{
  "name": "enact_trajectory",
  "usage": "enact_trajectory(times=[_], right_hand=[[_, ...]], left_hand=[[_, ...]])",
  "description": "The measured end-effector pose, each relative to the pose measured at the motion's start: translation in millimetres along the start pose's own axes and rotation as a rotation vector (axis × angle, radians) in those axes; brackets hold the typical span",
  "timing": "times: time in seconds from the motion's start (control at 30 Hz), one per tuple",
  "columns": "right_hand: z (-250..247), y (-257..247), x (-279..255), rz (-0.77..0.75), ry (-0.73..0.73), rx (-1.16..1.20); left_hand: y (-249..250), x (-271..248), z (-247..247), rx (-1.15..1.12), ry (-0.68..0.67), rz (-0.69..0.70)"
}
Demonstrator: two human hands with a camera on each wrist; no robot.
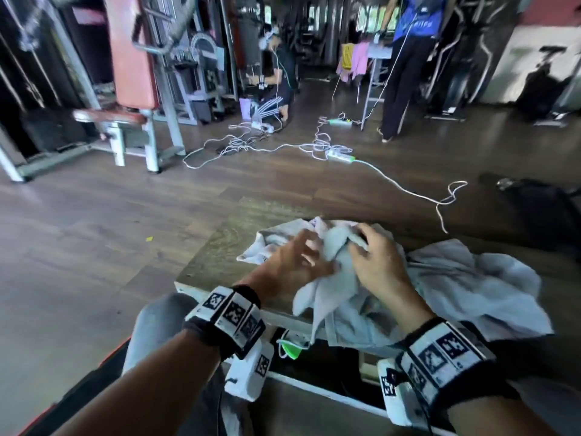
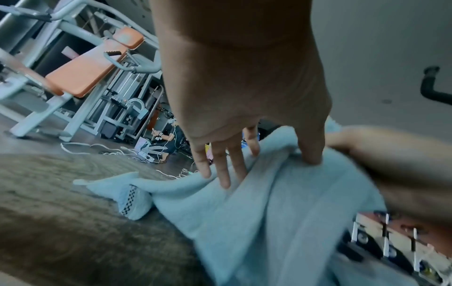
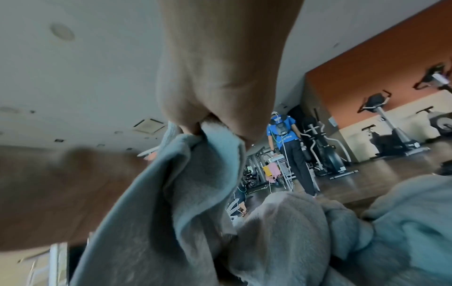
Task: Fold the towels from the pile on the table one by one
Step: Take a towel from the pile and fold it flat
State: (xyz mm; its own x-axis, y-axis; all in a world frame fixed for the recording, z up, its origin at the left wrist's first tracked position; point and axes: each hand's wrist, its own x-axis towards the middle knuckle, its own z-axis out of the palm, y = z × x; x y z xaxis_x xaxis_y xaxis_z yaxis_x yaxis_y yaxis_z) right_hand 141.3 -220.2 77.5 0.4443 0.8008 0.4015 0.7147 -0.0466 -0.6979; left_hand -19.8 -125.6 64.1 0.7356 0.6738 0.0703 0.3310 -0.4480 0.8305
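A pale blue-grey towel [image 1: 333, 278] lies crumpled near the front of the wooden table [image 1: 220, 250], one end hanging over the near edge. My left hand [image 1: 301, 253] lies on it with fingers spread and straight; in the left wrist view the fingertips [image 2: 225, 181] and thumb touch the cloth [image 2: 269, 209]. My right hand [image 1: 367, 247] pinches a raised fold of the same towel [image 3: 171, 193], with fingers [image 3: 193, 129] curled round it. More loose towels [image 1: 471, 287] are heaped to the right.
A crumpled towel with a chequered border [image 2: 132, 201] lies at the table's far left. White cables and a power strip [image 1: 339, 155] trail over the wooden floor. A gym machine [image 1: 132, 73] stands at back left, two people behind, and a black bag [image 1: 534, 209] at right.
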Motion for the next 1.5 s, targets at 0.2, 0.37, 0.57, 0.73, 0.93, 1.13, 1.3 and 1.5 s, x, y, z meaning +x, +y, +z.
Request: enact_trajectory(times=[0.2,0.37,0.57,0.73,0.93,1.13,1.3,1.5], right_hand=[[-25,4,-6,0.024,0.013,0.063],[-26,34,-7,0.036,-0.016,0.007],[5,44,-22,-0.23,-0.186,-0.134],[10,65,-16,-0.079,-0.144,0.104],[22,86,-15,-0.031,-0.164,0.056],[8,93,5,0.054,0.043,0.034],[19,86,0,-0.211,-0.146,-0.126],[22,83,3,-0.216,-0.033,-0.386]], left_hand=[[-24,-16,17,0.161,0.051,0.031],[-23,-7,12,0.074,0.208,0.062],[0,12,37,-0.239,0.03,0.04],[-16,13,67,-0.158,-0.079,0.113],[-50,19,72,0.089,0.042,0.076],[-46,46,50,0.154,0.163,0.06],[-20,61,50,0.071,-0.032,0.12],[-25,62,40,0.238,0.06,0.154]])
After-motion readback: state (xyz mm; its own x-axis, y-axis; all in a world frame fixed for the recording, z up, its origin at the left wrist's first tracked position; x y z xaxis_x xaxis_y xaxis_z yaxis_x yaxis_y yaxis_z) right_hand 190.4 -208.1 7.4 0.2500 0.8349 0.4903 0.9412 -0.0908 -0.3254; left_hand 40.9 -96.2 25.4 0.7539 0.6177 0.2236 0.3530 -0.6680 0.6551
